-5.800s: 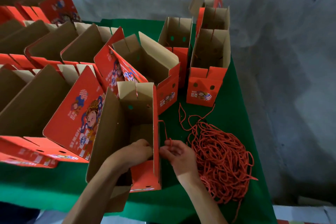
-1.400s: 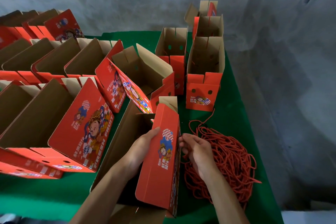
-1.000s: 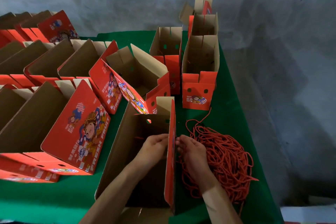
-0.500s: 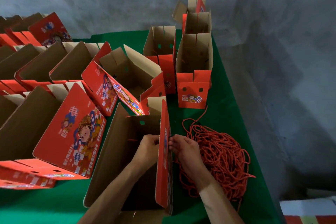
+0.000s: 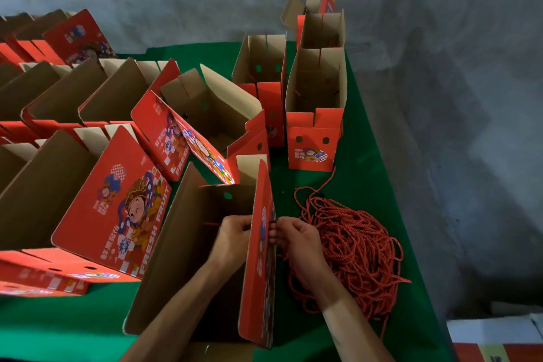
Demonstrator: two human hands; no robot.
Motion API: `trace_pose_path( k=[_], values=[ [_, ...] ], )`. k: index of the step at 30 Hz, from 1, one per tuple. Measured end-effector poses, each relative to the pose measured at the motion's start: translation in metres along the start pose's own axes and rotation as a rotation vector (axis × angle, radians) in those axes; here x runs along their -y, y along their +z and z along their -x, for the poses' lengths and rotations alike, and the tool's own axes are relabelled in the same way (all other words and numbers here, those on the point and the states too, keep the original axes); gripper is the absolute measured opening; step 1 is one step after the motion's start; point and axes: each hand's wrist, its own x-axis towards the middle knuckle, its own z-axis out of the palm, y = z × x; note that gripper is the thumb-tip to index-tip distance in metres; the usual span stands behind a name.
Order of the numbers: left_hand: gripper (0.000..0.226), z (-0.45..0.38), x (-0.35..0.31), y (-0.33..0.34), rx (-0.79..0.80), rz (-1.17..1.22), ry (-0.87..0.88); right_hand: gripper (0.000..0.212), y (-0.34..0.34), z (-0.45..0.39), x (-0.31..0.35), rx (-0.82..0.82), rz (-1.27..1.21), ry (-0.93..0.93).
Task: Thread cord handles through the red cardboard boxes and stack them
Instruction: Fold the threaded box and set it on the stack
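Note:
An open red cardboard box stands in front of me with its brown inside facing up. My left hand is inside the box, fingers curled against the inner face of its right wall. My right hand is outside that wall, its fingertips pinching a dark cord end at the wall's hole. A short red cord piece shows inside the box, left of my left hand. A heap of red cord lies on the green table right of my right hand.
Several open red boxes lie in rows to the left. A line of upright boxes runs along the table's right edge to the far wall. The grey wall and floor lie beyond the right edge.
The box was turned so its right wall stands edge-on between my hands. My hands closed in on that wall from both sides. The view shifted a little left.

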Motion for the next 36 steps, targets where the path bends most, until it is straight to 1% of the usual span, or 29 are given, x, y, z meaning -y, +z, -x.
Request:
trace_pose_path(
  k=[2, 4, 8, 13, 16, 23, 28, 32, 36],
  values=[
    [0.024, 0.002, 0.001, 0.001, -0.011, 0.034, -0.015, 0.019, 0.001, 0.001, 0.0, 0.005, 0.007, -0.008],
    [0.026, 0.004, 0.002, 0.004, -0.037, 0.047, -0.041, 0.018, 0.003, 0.002, 0.001, -0.023, 0.023, -0.016],
    [0.025, 0.008, 0.006, 0.009, -0.068, 0.095, -0.077, 0.02, 0.007, 0.009, 0.0, -0.073, 0.096, -0.075],
    [0.022, 0.012, 0.004, 0.012, -0.077, 0.199, -0.117, 0.016, 0.007, 0.013, 0.0, -0.068, 0.162, -0.149],
    [0.021, 0.013, 0.002, 0.011, -0.094, 0.239, -0.123, 0.013, 0.008, 0.014, -0.002, -0.05, 0.164, -0.155],
    [0.021, 0.016, 0.004, 0.013, -0.093, 0.24, -0.1, 0.014, 0.006, 0.01, -0.003, -0.061, 0.156, -0.143],
    [0.026, 0.016, 0.006, 0.012, -0.097, 0.256, -0.1, 0.02, 0.008, 0.009, -0.006, -0.065, 0.134, -0.115],
    [0.024, 0.016, 0.008, 0.011, -0.087, 0.252, -0.078, 0.01, 0.006, 0.007, -0.005, -0.07, 0.204, -0.171],
    [0.023, 0.016, 0.012, 0.01, -0.095, 0.25, -0.083, 0.011, 0.008, 0.004, -0.007, -0.083, 0.197, -0.15]
  ],
)
